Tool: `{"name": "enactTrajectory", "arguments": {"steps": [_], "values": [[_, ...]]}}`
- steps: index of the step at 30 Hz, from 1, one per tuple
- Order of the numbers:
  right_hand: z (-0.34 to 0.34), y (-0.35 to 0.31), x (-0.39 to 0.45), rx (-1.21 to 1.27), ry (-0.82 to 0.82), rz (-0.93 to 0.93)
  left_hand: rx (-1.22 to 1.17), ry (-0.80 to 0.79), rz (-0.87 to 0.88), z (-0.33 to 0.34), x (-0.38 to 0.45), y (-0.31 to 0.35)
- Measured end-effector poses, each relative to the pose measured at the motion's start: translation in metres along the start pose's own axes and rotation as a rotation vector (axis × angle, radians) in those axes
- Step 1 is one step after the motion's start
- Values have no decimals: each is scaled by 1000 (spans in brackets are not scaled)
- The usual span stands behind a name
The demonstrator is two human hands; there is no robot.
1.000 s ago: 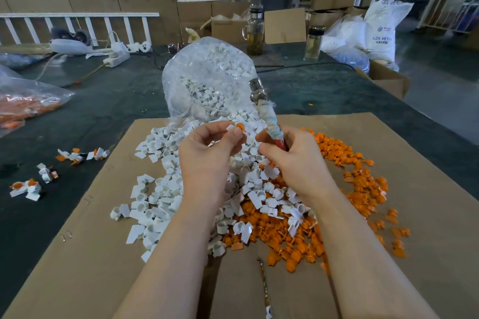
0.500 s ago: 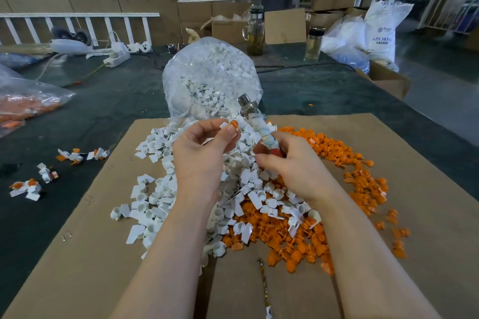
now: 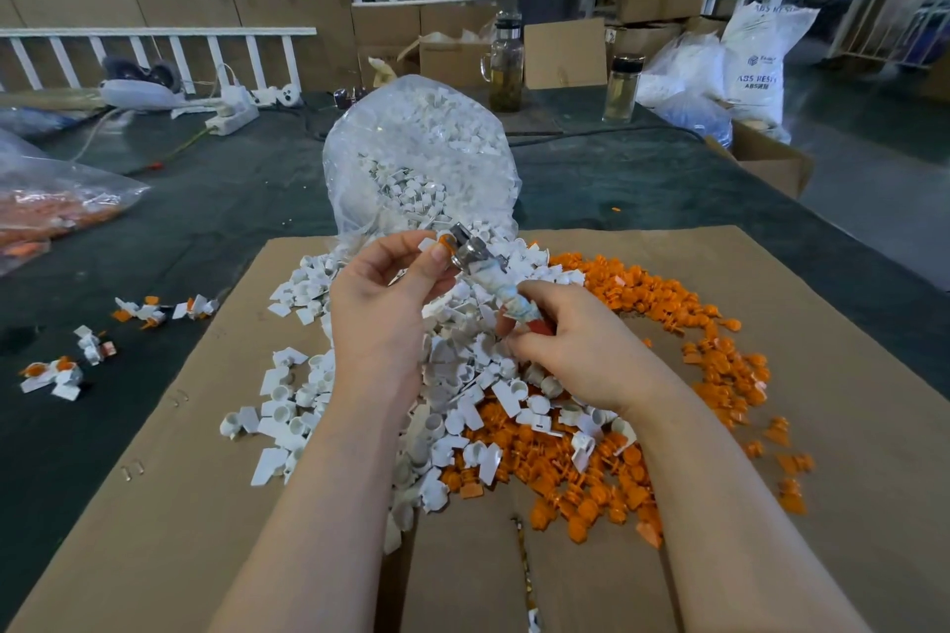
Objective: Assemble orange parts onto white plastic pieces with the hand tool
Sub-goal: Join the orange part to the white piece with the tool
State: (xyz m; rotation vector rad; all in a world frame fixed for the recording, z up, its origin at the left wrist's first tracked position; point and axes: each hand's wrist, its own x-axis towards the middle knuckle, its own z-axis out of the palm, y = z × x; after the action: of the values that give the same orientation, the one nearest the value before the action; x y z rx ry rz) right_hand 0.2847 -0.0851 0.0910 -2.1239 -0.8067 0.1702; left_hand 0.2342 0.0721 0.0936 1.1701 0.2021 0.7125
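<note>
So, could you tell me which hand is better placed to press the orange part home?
The right hand: it grips the hand tool, whose metal head meets the white piece pinched in the left hand.

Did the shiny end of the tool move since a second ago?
Yes. The tool's metal head swung left and tipped down toward the left hand, judged against the clear bag of white pieces, which stayed put. The right hand grips the handle.

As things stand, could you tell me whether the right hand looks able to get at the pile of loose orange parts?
Probably yes for reach: the orange parts lie uncovered on the cardboard beside the right hand. But that hand grips the hand tool, so it would likely need to free some fingers first.
</note>
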Motion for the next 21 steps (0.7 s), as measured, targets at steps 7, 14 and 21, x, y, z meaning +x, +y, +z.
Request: {"name": "enactTrajectory", "arguments": {"steps": [7, 14, 21], "values": [[2, -1, 0, -79, 35, -26, -12, -1, -23, 0, 0, 1], [6, -1, 2, -128, 92, -44, -58, 1, -83, 0, 0, 3], [3, 10, 5, -245, 373, 85, -469, 444, -207, -33, 15, 22]]}}
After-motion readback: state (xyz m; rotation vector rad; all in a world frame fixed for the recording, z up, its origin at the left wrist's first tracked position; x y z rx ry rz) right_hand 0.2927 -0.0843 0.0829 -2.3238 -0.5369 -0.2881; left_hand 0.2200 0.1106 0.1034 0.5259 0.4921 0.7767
